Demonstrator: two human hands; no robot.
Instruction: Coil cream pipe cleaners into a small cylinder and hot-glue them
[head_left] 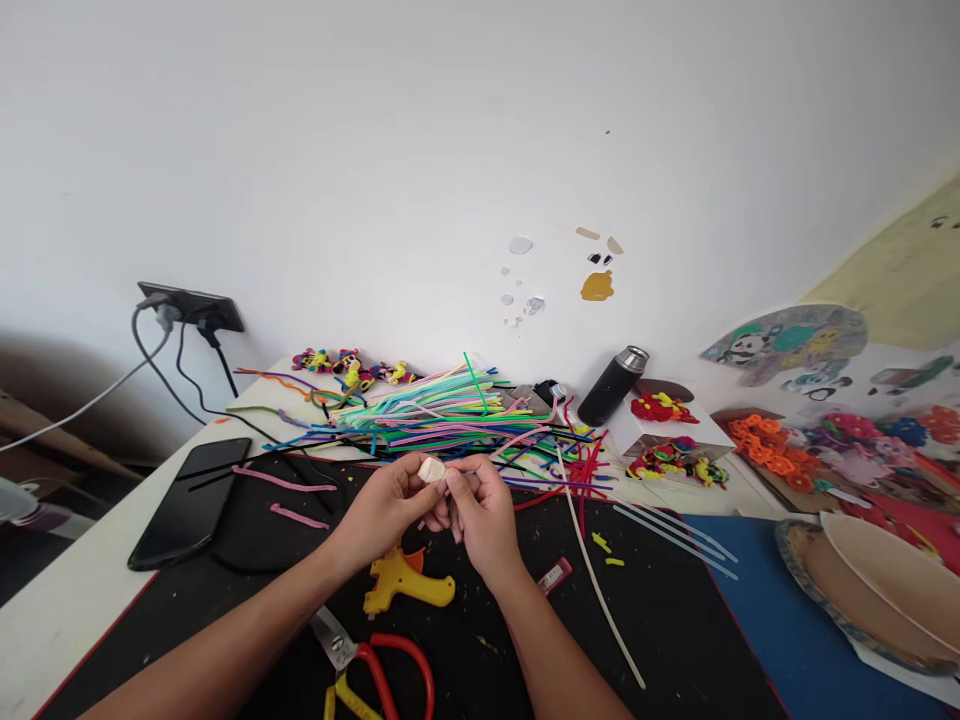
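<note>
Between my two hands, above the black mat (277, 610), is a small cream-white coiled piece (432, 470), seemingly of wound pipe cleaner. My left hand (394, 500) pinches it between thumb and fingers. My right hand (480, 505) closes its thumb and fingertips at the piece's right side. Just below my hands lies a yellow glue gun (409, 583). Red-handled scissors (382, 665) rest nearer to me, partly cut off by the frame's bottom edge. One long cream pipe cleaner (600, 580) lies to the right of my right forearm.
A heap of coloured pipe cleaners (427, 405) lies behind my hands. At left are a black phone (191, 505) and short pink pipe cleaners (285, 480). A black thermos (611, 388) leans at the back; clear glue sticks (679, 540) and a round tray (802, 590) are to the right.
</note>
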